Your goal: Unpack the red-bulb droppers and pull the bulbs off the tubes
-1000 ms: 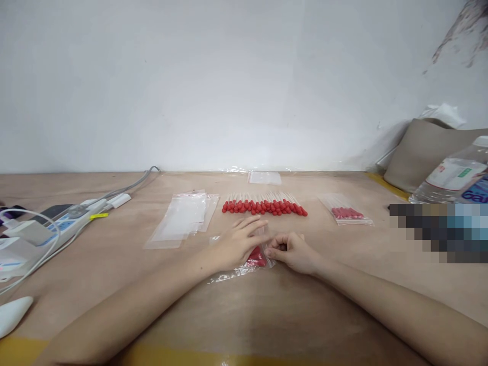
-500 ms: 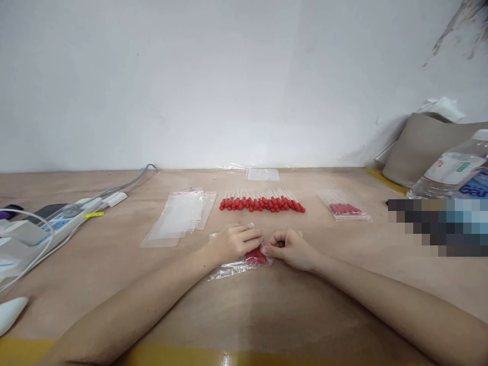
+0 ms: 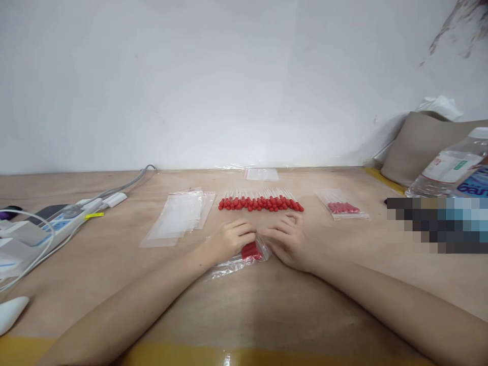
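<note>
A clear plastic zip bag point(image 3: 263, 252) holding red-tipped sticks point(image 3: 250, 250) lies on the table in front of me. My left hand point(image 3: 233, 238) has its fingers curled over the bag's upper part, pressing it and hiding some of its contents. Beside its right edge is my right hand point(image 3: 290, 241), fingers stretched out and apart, the fingertips at or just above the bag. Beyond both hands stretches a row of loose pale sticks with red bulb ends point(image 3: 261, 203). To the right lies another clear bag point(image 3: 340, 204) with red-tipped sticks inside.
A stack of flat clear bags point(image 3: 175, 218) lies left of the row, and one more flat bag point(image 3: 262, 175) is near the wall. Power strip point(image 3: 57, 223) and cables are at left. A plastic bottle point(image 3: 446, 168) and a grey-brown container point(image 3: 415, 147) stand at right.
My right hand has let go of the bag's edge, its curled fingers now spread and extended. My left hand has shifted slightly left, still on the bag.
</note>
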### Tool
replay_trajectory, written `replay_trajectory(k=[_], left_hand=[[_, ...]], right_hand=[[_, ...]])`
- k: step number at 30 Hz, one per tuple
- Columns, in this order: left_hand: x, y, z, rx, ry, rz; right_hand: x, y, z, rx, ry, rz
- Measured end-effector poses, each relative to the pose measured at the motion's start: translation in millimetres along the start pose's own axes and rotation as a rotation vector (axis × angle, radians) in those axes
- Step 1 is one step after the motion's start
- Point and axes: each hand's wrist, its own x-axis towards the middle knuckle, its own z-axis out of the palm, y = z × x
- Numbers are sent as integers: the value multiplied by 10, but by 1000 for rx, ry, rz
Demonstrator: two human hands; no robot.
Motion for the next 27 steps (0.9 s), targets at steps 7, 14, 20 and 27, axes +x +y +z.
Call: replay_trajectory(k=[7, 14, 20, 27], left_hand=[[1, 29, -12, -72, -94, -91], [50, 31, -57, -25, -227, 23], [44, 5, -104, -11, -274, 54], [9, -52, -275, -218, -209, -155]], right_hand=[[48, 56, -14, -191, 64, -308], [44, -6, -20, -305, -5, -337], [83, -2, -57, -359, 17, -465], [77, 158, -110, -183, -162, -435]])
